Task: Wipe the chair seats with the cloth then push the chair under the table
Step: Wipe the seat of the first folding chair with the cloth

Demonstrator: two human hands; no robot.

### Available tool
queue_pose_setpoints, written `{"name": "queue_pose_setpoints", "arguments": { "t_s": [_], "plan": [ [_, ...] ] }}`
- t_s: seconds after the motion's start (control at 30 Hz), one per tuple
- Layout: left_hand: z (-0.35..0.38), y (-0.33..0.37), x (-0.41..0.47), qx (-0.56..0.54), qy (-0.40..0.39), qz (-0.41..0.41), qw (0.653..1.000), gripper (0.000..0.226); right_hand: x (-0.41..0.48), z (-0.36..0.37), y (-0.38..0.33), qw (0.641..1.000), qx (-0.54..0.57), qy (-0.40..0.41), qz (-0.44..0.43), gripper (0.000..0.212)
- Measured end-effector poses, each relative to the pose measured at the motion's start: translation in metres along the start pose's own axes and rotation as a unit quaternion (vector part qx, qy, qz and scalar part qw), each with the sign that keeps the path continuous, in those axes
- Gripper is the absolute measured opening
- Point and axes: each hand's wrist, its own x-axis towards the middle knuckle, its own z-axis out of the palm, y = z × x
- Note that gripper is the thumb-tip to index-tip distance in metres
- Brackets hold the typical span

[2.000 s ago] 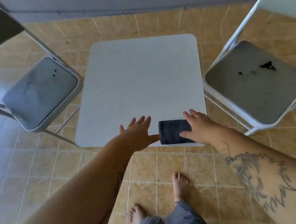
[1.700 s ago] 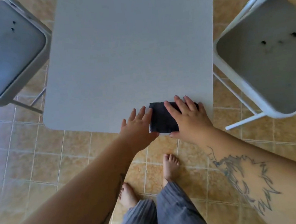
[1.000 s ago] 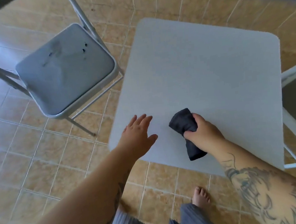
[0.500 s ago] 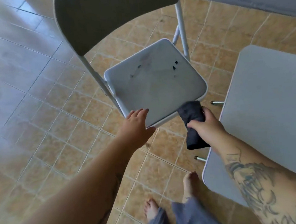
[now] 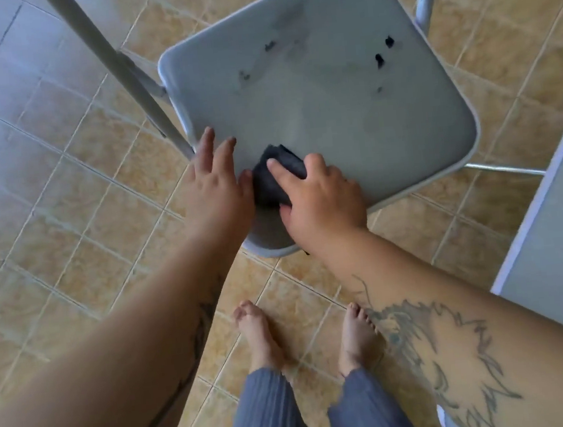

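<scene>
One view, head camera. Right hand (image 5: 319,196) presses the dark cloth (image 5: 278,175) onto the near corner of the chair seat (image 5: 324,106), fingers curled over it. Left hand (image 5: 217,185), fingers spread and holding nothing, rests at the seat edge. Risk: the light chair may slide or tip under pressure. Dark flecks (image 5: 383,52) unidentifiable. Chair back and table (image 5: 556,221) cut off.
</scene>
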Motion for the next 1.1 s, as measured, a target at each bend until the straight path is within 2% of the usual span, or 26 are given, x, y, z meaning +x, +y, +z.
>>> {"name": "queue_pose_setpoints", "arguments": {
  "t_s": [0.1,0.23,0.3,0.37,0.4,0.43,0.47,0.5,0.53,0.57,0.6,0.63,0.67,0.7,0.73,0.77,0.8,0.83,0.9,0.93,0.97,1.1],
  "plan": [
    [0.009,-0.007,0.022,0.020,0.018,0.045,0.999,0.051,0.003,-0.005,0.033,0.999,0.006,0.044,0.020,0.062],
    [0.015,-0.003,0.064,0.021,0.010,0.029,0.999,0.057,0.043,-0.038,0.111,0.978,-0.001,0.069,0.195,0.060],
    [0.023,-0.004,0.077,0.034,-0.010,0.013,0.999,0.065,0.066,-0.052,0.133,0.955,0.008,0.065,0.290,0.060],
    [0.032,-0.008,0.079,0.050,-0.019,-0.006,0.999,0.075,0.104,-0.058,0.146,0.915,0.070,0.162,0.363,0.058],
    [0.035,-0.010,0.078,0.056,-0.014,-0.013,0.998,0.078,0.134,-0.069,0.143,0.919,0.096,0.169,0.344,0.056],
    [0.038,-0.012,0.077,0.060,-0.006,-0.018,0.998,0.080,0.142,-0.051,0.131,0.891,0.117,0.192,0.394,0.054],
    [0.040,-0.013,0.078,0.063,-0.001,-0.021,0.998,0.081,0.145,-0.028,0.133,0.880,0.120,0.192,0.418,0.051],
    [0.041,-0.013,0.078,0.065,-0.001,-0.023,0.998,0.082,0.128,0.003,0.149,0.892,0.091,0.149,0.416,0.050],
    [0.041,-0.013,0.078,0.068,-0.003,-0.023,0.997,0.082,0.071,0.076,0.162,0.906,0.119,0.110,0.390,0.050],
    [0.041,-0.013,0.078,0.071,-0.003,-0.022,0.997,0.082,0.002,0.185,0.170,0.939,0.061,0.041,0.336,0.049],
    [0.042,-0.013,0.079,0.071,-0.002,-0.020,0.997,0.082,-0.084,0.314,0.180,0.954,0.030,-0.030,0.295,0.040],
    [0.042,-0.013,0.079,0.070,0.000,-0.020,0.997,0.082,-0.126,0.381,0.179,0.953,0.048,-0.089,0.285,0.030],
    [0.042,-0.013,0.079,0.066,0.001,-0.020,0.998,0.083,-0.127,0.384,0.167,0.963,0.082,-0.081,0.242,0.026],
    [0.042,-0.014,0.079,0.063,0.003,-0.020,0.998,0.083,-0.081,0.323,0.153,0.980,0.073,-0.028,0.184,0.032],
    [0.041,-0.014,0.079,0.059,0.004,-0.022,0.998,0.084,0.002,0.195,0.129,0.994,0.058,-0.001,0.088,0.043],
    [0.041,-0.013,0.078,0.055,0.004,-0.024,0.998,0.085,0.063,0.091,0.101,0.998,0.041,0.023,0.035,0.056],
    [0.040,-0.012,0.078,0.052,0.003,-0.025,0.998,0.085,0.119,0.005,0.073,0.999,0.046,0.014,-0.013,0.062],
    [0.040,-0.012,0.078,0.052,0.000,-0.025,0.998,0.085,0.160,-0.051,0.052,0.999,0.029,0.041,-0.006,0.065],
    [0.039,-0.011,0.078,0.054,-0.008,-0.025,0.998,0.084,0.145,-0.061,0.074,0.997,-0.033,0.034,0.063,0.065],
    [0.038,-0.011,0.078,0.054,-0.010,-0.025,0.998,0.084,0.128,-0.052,0.091,0.989,0.001,0.116,0.092,0.064],
    [0.038,-0.011,0.078,0.053,-0.010,-0.023,0.998,0.084,0.136,-0.061,0.100,0.983,0.043,0.126,0.122,0.063],
    [0.038,-0.013,0.079,0.050,-0.008,-0.018,0.999,0.087,0.220,-0.072,0.100,0.939,0.059,0.156,0.300,0.059]
  ]
}}
